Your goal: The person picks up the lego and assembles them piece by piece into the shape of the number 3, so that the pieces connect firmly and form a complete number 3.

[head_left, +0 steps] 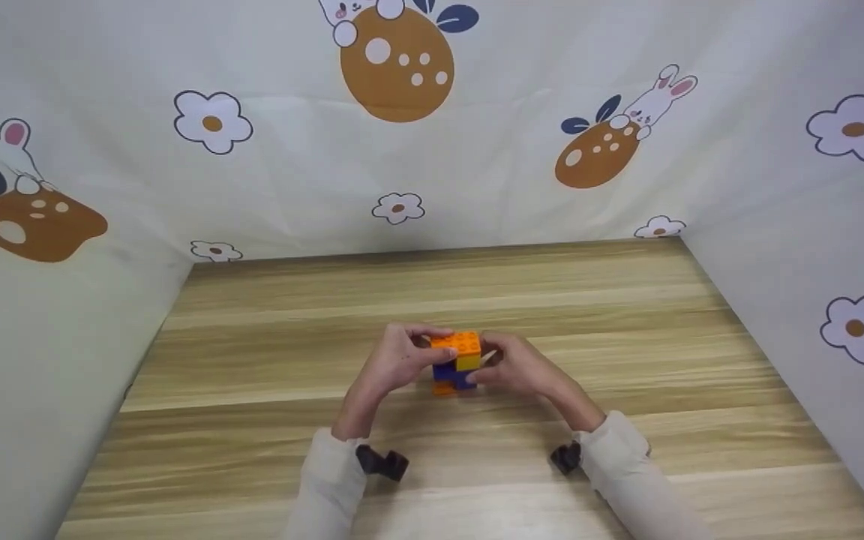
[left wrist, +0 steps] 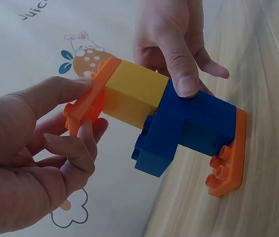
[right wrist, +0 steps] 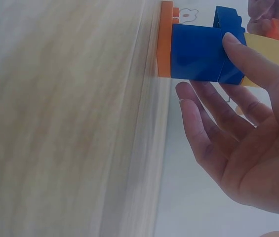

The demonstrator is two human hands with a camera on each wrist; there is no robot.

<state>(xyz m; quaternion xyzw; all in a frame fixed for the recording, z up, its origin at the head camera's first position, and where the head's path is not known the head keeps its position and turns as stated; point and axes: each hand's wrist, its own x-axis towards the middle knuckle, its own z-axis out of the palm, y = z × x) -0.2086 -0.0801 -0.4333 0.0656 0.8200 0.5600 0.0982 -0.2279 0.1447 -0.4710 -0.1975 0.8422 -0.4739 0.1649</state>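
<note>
A stack of toy building bricks stands upright on the table between both hands. Its base is a flat orange brick (left wrist: 233,163). Two blue bricks (left wrist: 206,121) rise above that, the upper one jutting out to one side. Over them sits a yellow brick (left wrist: 134,91), topped by another flat orange brick (head_left: 467,343). My left hand (head_left: 398,356) pinches the top orange brick between thumb and fingers. My right hand (head_left: 518,366) grips the blue part of the stack, its thumb pressed on the upper blue brick and its fingers behind.
The wood-grain table (head_left: 274,337) spreads around the stack. A pale cloth (head_left: 289,180) printed with rabbits, fruit and flowers encloses the back and both sides. Black wrist mounts (head_left: 383,463) sit by the sleeves.
</note>
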